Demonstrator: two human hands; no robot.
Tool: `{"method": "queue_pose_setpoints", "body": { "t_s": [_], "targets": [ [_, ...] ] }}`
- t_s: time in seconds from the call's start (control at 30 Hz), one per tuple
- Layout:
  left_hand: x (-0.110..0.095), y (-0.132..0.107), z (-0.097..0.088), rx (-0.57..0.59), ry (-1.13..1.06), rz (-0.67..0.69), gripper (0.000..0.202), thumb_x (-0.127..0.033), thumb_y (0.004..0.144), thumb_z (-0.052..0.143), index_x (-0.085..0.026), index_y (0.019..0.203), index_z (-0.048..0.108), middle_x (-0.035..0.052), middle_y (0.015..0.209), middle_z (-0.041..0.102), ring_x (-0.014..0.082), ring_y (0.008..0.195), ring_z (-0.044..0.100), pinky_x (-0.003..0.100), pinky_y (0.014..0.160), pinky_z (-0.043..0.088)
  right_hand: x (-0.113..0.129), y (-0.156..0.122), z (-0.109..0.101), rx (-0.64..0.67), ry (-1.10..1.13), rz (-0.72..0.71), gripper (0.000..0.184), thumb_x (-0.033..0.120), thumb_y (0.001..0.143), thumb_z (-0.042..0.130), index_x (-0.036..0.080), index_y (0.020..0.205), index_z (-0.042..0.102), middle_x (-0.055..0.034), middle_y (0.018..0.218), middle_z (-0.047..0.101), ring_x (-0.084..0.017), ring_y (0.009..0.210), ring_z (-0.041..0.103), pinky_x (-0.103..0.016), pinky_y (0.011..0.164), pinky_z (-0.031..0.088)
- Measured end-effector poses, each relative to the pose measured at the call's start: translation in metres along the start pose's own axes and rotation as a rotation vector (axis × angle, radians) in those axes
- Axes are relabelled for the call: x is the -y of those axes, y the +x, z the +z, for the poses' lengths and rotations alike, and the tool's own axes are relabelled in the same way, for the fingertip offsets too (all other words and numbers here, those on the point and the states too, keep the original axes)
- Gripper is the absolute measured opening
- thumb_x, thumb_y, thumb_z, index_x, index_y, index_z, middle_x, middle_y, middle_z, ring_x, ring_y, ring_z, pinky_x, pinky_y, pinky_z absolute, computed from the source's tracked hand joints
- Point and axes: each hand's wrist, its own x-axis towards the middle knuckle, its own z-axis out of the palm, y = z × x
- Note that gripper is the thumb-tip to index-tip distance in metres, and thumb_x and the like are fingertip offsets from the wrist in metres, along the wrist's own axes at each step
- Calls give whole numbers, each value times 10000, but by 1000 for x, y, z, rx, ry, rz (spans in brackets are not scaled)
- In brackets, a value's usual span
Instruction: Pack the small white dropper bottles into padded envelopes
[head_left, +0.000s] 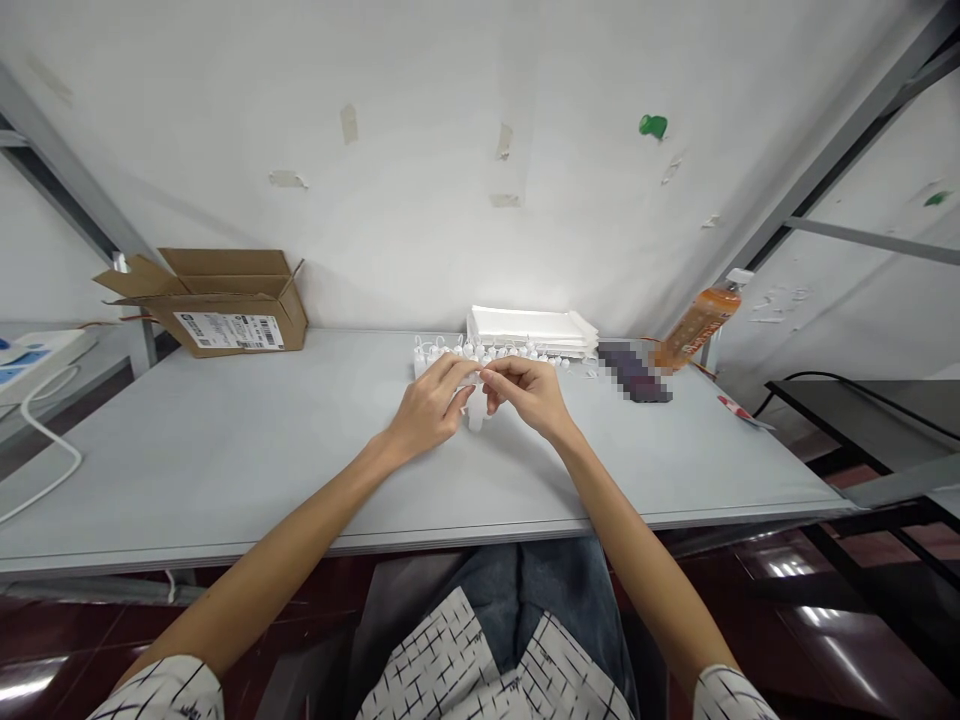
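My left hand (433,405) and my right hand (529,393) meet over the middle of the grey table (225,450). Together they hold a small white plastic bottle (475,412), upright, its base near the tabletop. The left fingers curl round its body. The right fingertips pinch at its top. Just behind the hands stands a row of several small white bottles (487,352) with pointed caps. Behind that row lies a stack of white flat sheets or bags (532,328).
An open cardboard box (217,300) sits at the back left against the white wall. An orange bottle (697,325) leans at the back right beside a dark blurred object (634,372). A white cable (45,440) trails at the far left.
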Motion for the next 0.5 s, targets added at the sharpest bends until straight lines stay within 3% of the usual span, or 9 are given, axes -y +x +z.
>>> {"method": "queue_pose_setpoints", "body": {
  "t_s": [0.17,0.3,0.5],
  "targets": [
    [-5,0,-2,31,33,-16,252,-271,954,502,-190,1190,535,84,1071,599,201,960,585,283,719,496,2,0,3,3,3,8,343,485,784,729,146,813,681,7,601,609,-111,471,580,-232,403,489],
    [-5,0,-2,51,40,-52,320,-276,1022,334,-207,1277,516,87,1109,591,182,933,593,284,745,483,2,1,3,-3,12,7,353,490,790,716,143,847,690,-19,677,640,-128,525,620,-232,389,499],
    [0,-2,2,-89,-18,-68,317,-249,1029,298,-182,1201,556,73,987,612,161,823,588,275,712,461,3,-1,8,39,91,-1,335,449,762,752,158,919,701,-46,825,679,-169,635,688,-288,468,586]
  ]
}}
